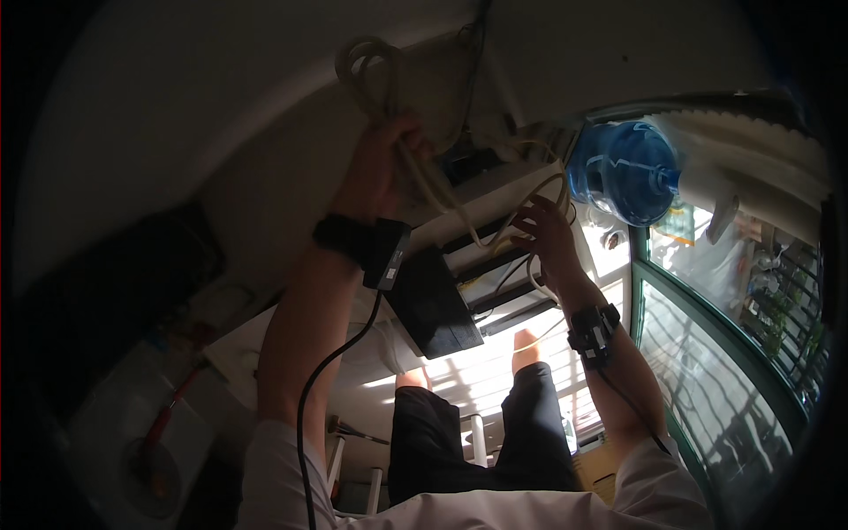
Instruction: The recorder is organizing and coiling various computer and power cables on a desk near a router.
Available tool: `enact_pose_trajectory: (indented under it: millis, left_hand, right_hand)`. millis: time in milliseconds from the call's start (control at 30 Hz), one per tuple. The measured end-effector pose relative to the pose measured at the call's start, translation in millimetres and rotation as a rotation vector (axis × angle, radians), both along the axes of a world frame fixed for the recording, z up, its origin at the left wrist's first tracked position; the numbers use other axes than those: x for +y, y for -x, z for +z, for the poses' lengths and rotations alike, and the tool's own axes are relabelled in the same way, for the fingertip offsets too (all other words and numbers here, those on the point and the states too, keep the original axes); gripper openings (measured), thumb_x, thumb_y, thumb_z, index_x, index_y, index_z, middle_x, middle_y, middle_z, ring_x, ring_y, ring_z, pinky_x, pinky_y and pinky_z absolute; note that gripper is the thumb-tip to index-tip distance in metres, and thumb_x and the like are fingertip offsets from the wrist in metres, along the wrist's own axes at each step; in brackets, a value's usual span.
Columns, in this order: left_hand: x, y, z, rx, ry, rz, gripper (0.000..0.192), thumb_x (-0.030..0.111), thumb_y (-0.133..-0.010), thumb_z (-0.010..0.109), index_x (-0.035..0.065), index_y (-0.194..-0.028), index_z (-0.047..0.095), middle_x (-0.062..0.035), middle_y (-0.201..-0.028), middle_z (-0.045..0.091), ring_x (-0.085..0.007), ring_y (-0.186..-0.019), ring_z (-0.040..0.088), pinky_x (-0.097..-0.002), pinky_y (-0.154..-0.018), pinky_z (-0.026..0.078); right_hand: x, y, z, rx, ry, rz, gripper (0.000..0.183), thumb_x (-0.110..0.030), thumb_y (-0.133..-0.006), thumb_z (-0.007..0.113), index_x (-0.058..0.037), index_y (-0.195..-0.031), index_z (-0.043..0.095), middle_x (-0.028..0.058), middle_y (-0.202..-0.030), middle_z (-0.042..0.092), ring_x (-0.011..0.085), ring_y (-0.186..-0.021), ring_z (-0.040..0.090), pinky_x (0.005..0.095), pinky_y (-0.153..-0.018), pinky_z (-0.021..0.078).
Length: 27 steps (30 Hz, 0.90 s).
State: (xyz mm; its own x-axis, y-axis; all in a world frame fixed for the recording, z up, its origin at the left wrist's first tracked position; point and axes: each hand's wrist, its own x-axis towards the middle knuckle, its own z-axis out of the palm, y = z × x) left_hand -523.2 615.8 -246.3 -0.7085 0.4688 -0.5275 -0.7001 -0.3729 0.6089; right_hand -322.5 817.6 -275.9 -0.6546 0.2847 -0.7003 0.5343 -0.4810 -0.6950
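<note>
My left hand, raised at upper centre, grips a bundle of pale cable. Several loops of it stick up above the fist, and a doubled length hangs down to the right. Lower and to the right, my right hand has its fingers loosely bent around another part of the same cable, which arches over the fingertips and comes out again below the palm. The exact finger contact there is hard to see. A black strapped device sits on each wrist, with a dark lead running down each arm.
Below my hands stands a pale cabinet with dark slots and a black panel. A blue water bottle lies at right, above a green-framed glass door. A red-handled tool is at lower left. White stool legs show between my legs.
</note>
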Motion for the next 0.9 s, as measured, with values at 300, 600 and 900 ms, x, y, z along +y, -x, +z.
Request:
enact_pose_trajectory:
  millis: [300,600,900]
  left_hand:
    - [5,-7,-4,0.048,-0.059,0.045,0.011,0.018,-0.091,0.058,0.0097,-0.085,0.054,0.0014,-0.072,0.05,-0.0132,-0.069,0.054,-0.0291,-0.07,0.048]
    - [17,-16,10,0.056,0.03,0.0,0.011,0.018,-0.091,0.059,0.0093,-0.086,0.054,0.0005,-0.071,0.052,-0.0132,-0.07,0.056,-0.0304,-0.068,0.048]
    - [25,-27,26,0.143,0.207,-0.038,0.017,0.021,-0.09,0.062,0.0037,-0.092,0.06,-0.0024,-0.076,0.06,-0.0125,-0.07,0.058,-0.0283,-0.065,0.047]
  right_hand:
    - [-44,-12,45,-0.18,0.536,-0.043,0.053,-0.038,-0.102,0.042,0.0067,-0.13,0.046,0.0239,-0.124,0.057,0.0322,-0.106,0.064,0.0387,-0.085,0.0555]
    - [-42,33,51,0.221,-1.065,0.403,0.026,-0.001,-0.089,0.057,0.0004,-0.115,0.057,0.004,-0.096,0.064,0.0132,-0.099,0.063,0.0276,-0.086,0.0512]
    - [-25,62,10,0.387,-0.716,0.5,0.041,-0.017,-0.094,0.053,-0.0031,-0.132,0.053,-0.0016,-0.073,0.057,0.0066,-0.062,0.051,0.0256,-0.058,0.0443]
